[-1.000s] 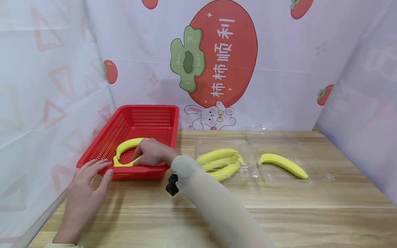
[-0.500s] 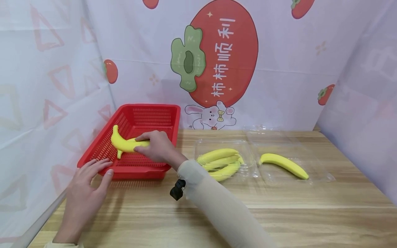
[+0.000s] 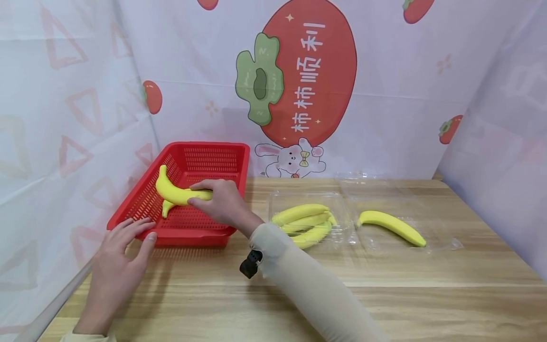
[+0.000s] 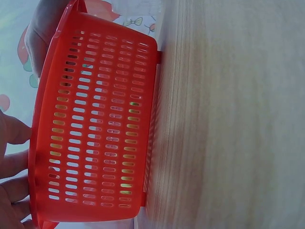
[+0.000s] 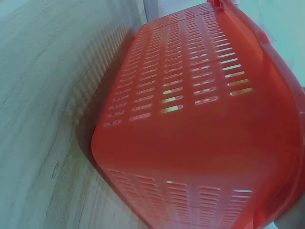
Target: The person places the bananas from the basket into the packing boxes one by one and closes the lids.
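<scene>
1. Currently, right hand [image 3: 224, 202]: thumb and fingers pinched on a yellow banana [image 3: 173, 192]. Grip lies toward one end; the other end juts up and left beyond the fingertips.
2. Held banana sits over the red basket [image 3: 190, 233], inside the rim outline as seen from the head. Its near end is covered by the hand.
3. Second banana [image 3: 167, 208]: in the basket, below and just left of the right fingertips, partly covered by the held one. Contact between the two cannot be told.
4. Left hand [image 3: 118, 261]: fingers spread, thumb well apart from them, fingertips touching the basket rim near its front-left corner. No banana in its fingers.
5. Right of the right fingers, past the wrist: clear box [image 3: 307, 194] with a bunch of bananas [image 3: 302, 223] inside.
6. Farther right of the fingers: open clear container [image 3: 436, 232] with a single banana [image 3: 391, 227] on it.
7. In the way: basket wall blocks most of both wrist views; yellow shows only through slots, probably banana. Black device [image 3: 250, 264] hangs at the right cuff, behind the fingers.
</scene>
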### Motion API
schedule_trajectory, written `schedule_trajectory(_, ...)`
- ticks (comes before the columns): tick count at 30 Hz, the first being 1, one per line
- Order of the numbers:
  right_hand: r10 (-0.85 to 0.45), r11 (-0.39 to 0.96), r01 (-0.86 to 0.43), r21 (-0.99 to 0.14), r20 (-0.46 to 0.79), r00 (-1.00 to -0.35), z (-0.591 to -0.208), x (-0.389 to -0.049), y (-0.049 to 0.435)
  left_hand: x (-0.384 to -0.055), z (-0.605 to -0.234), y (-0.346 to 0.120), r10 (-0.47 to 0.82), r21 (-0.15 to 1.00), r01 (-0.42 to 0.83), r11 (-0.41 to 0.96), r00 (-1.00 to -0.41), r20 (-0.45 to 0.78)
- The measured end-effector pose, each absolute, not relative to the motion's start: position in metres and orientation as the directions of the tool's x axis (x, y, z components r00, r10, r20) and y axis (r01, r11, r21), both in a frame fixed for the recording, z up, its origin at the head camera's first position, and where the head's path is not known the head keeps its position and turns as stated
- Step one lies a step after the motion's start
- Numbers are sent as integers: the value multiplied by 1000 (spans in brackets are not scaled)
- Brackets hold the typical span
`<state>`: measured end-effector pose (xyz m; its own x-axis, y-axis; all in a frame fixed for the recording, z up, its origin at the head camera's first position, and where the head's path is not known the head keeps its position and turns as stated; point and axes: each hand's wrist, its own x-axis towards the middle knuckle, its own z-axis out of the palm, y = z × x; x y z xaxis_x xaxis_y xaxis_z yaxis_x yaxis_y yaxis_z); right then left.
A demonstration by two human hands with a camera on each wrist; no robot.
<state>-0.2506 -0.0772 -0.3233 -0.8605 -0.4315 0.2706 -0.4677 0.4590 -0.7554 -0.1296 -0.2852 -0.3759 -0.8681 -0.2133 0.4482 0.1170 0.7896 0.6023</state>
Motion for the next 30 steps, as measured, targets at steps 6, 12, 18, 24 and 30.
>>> schedule_trajectory(6, -435, 469, -479, -742, 277, -856, -324, -248, -71, -129, -375, -285, -212, 609, 120, 784, -870, 445)
schedule_trajectory(12, -451, 486, -491, -723, 274, -849, -326, -246, -61, -128, -375, -285, -207, 608, 126, 784, -871, 446)
schedule_trajectory(18, -445, 466, -479, -744, 271, -853, -330, -244, -51, -129, -376, -286, -202, 606, 135, 784, -867, 455)
schedule_trajectory(24, -449, 453, -488, -746, 282, -848, -332, -242, -48, -128, -376, -286, -206, 600, 126, 790, -867, 453)
schedule_trajectory(30, -446, 439, -502, -745, 304, -842, -332, -238, -43, -128, -376, -285, -204, 596, 124, 793, -868, 453)
